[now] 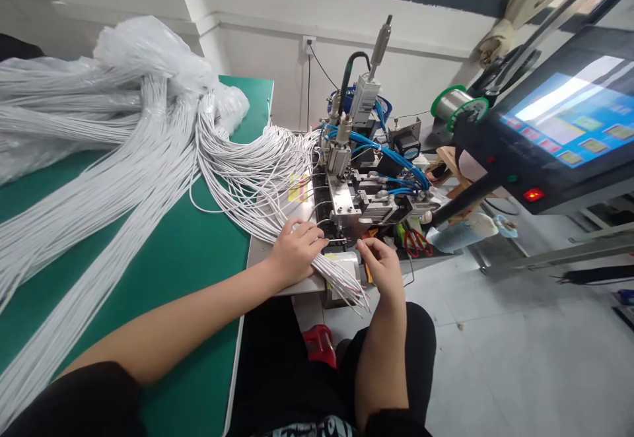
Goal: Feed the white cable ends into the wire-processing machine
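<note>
My left hand (296, 250) rests on a fan of thin white cables (257, 186) at the edge of a small metal machine (356, 193), fingers curled over the strands. The cable ends (349, 288) stick out past my left hand toward me, with coloured tips. My right hand (381, 267) hovers just right of those ends, thumb and forefinger pinched together near the machine's front; what they hold is too small to make out.
Large bundles of white cables (99, 179) and a clear plastic bag (148, 47) cover the green table (188, 259). Blue air hoses (391, 156) run over the machine. A touchscreen panel (569, 120) stands right, red scissors (416, 242) beside the machine, a red pedal (319, 344) below.
</note>
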`<state>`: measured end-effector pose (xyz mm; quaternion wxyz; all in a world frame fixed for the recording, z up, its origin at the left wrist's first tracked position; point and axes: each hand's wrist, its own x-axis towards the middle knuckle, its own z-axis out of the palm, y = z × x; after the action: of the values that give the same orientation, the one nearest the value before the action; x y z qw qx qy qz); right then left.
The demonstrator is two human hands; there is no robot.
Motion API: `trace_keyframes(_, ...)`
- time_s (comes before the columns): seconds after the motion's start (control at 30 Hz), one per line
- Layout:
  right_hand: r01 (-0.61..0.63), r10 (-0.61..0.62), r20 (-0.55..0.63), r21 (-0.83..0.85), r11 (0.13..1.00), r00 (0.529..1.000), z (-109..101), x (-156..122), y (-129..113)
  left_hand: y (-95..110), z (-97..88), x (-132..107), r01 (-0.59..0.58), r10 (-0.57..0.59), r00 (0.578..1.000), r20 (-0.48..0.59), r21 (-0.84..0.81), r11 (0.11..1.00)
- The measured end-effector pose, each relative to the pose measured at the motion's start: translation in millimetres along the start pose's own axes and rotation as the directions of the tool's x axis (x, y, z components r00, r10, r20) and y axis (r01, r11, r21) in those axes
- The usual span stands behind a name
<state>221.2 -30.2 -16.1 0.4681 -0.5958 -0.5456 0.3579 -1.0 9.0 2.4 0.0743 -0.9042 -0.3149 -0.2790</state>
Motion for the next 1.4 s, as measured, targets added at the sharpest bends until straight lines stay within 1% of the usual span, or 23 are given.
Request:
trace_keyframes(0.03,0.017,-0.017,0.025,-0.025,1.000,1.000,-6.0,-5.2,-5.1,0.3,-0.6,0.1,0.003,-0.003,1.000,0.001,-0.002,1.000)
trace_keyframes(0.13,0.077,-0.053,0.185,-0.121,0.990,0.981,-24.8,-21.0,-20.7,0.5,-1.3,0.5,-0.003,0.003,1.000,0.009,-0.005,1.000)
trace_keyframes(0.2,0.119,-0.062,0.302,-0.176,0.977,0.951,-35.2,-30.2,-28.9,0.2,-1.0,0.4,-0.007,0.007,1.000,0.011,-0.006,1.000)
trace_keyframes(0.27,0.148,-0.058,0.389,-0.207,0.967,0.919,-41.9,-37.2,-33.6,0.1,-0.7,0.2,-0.008,0.008,1.000,0.012,-0.004,1.000)
trace_keyframes(0.33,0.162,-0.048,0.435,-0.229,0.960,0.899,-44.5,-41.3,-35.1,0.4,-0.9,0.3,-0.007,0.007,1.000,0.016,-0.001,1.000)
trace_keyframes(0.43,0.173,-0.042,0.451,-0.253,0.952,0.892,-42.8,-42.2,-34.6,0.9,-2.0,0.8,-0.002,0.003,1.000,0.027,-0.001,1.000)
trace_keyframes(0.53,0.188,-0.065,0.431,-0.249,0.950,0.900,-39.1,-39.3,-35.8,1.0,-2.6,0.9,-0.001,0.001,0.999,0.042,-0.005,1.000)
trace_keyframes(0.6,0.186,-0.076,0.390,-0.253,0.950,0.918,-37.1,-36.7,-37.4,0.7,-1.9,0.2,-0.005,0.005,0.998,0.056,-0.004,1.000)
trace_keyframes(0.7,0.132,-0.059,0.271,-0.258,0.957,0.961,-33.9,-31.3,-37.8,0.0,-0.1,-1.6,0.012,-0.013,0.998,0.058,0.027,1.000)
trace_keyframes(0.77,0.090,-0.048,0.184,-0.227,0.970,0.982,-30.6,-25.8,-35.9,-0.4,0.3,-2.3,0.021,-0.023,0.999,0.040,0.045,0.999)
trace_keyframes(0.8,0.075,-0.045,0.151,-0.201,0.977,0.987,-28.5,-22.4,-34.6,-0.6,0.1,-2.4,0.006,-0.007,1.000,0.029,0.041,0.999)
trace_keyframes(0.87,0.062,-0.048,0.102,-0.135,0.989,0.994,-23.1,-14.5,-31.6,-1.0,-1.0,-2.1,-0.070,0.070,0.998,0.004,0.009,0.997)
trace_keyframes(0.93,0.062,-0.058,0.063,-0.064,0.996,0.996,-16.3,-6.3,-28.6,-1.4,-2.1,-1.5,-0.149,0.149,0.988,-0.031,-0.025,0.988)
trace_keyframes(0.97,0.066,-0.065,0.042,-0.030,0.997,0.997,-12.3,-2.5,-27.0,-1.6,-2.5,-1.1,-0.172,0.170,0.984,-0.054,-0.034,0.985)
trace_keyframes(1.1,0.081,-0.078,-0.034,0.096,0.992,0.996,5.1,8.1,-18.4,-1.3,-3.7,-0.7,-0.194,0.187,0.973,-0.135,-0.044,0.980)
trace_keyframes(1.2,0.067,-0.057,-0.056,0.198,0.978,0.997,14.4,11.2,-12.2,1.2,-4.9,-1.0,-0.154,0.151,0.981,-0.126,-0.021,0.988)
trace_keyframes(1.27,0.070,-0.060,-0.053,0.210,0.975,0.997,16.0,11.7,-11.0,3.5,-4.8,-1.2,-0.093,0.093,0.990,-0.105,0.011,0.996)
trace_keyframes(1.33,0.101,-0.097,-0.040,0.124,0.987,0.994,14.2,11.7,-12.3,5.4,-3.7,-1.3,-0.016,0.020,0.995,-0.095,0.044,0.999)
trace_keyframes(1.4,0.162,-0.164,-0.025,-0.049,0.986,0.986,11.0,12.3,-14.4,6.2,-2.1,-1.5,0.031,-0.024,0.996,-0.087,0.073,0.997)
